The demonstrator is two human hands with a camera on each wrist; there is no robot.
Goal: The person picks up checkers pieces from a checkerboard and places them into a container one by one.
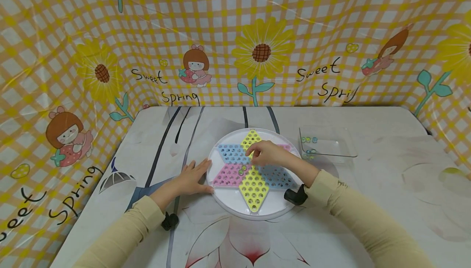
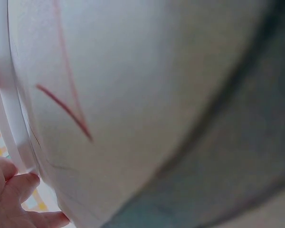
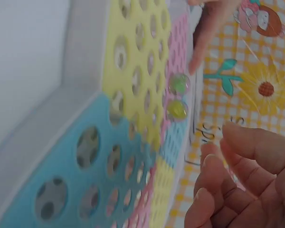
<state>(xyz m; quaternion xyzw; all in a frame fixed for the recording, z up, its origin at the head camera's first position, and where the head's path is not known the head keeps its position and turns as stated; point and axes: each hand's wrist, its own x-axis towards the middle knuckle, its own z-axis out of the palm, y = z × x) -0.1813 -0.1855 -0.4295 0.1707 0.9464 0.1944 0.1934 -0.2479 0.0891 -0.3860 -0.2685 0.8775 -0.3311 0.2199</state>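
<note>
A round white Chinese checkers board [image 1: 224,196] with a pink, yellow and blue star of holes lies on the table. Two clear marbles with green and yellow inside, a green one [image 3: 179,84] and a yellow one [image 3: 177,109], sit side by side on its pink part. My left hand [image 1: 192,178] is spread at the board's left rim, fingertips and thumb touching it. Above the board's middle hovers my right hand [image 1: 268,153], fingers loosely bent. In the right wrist view its thumb and fingertips stand apart, and no marble shows between them.
A clear plastic box [image 1: 333,147] with several marbles [image 1: 309,140] stands right of the board, behind the right forearm. A yellow checked curtain [image 1: 220,22] walls the table's back and sides. The white tablecloth [image 1: 386,202] has printed flowers and dark lines.
</note>
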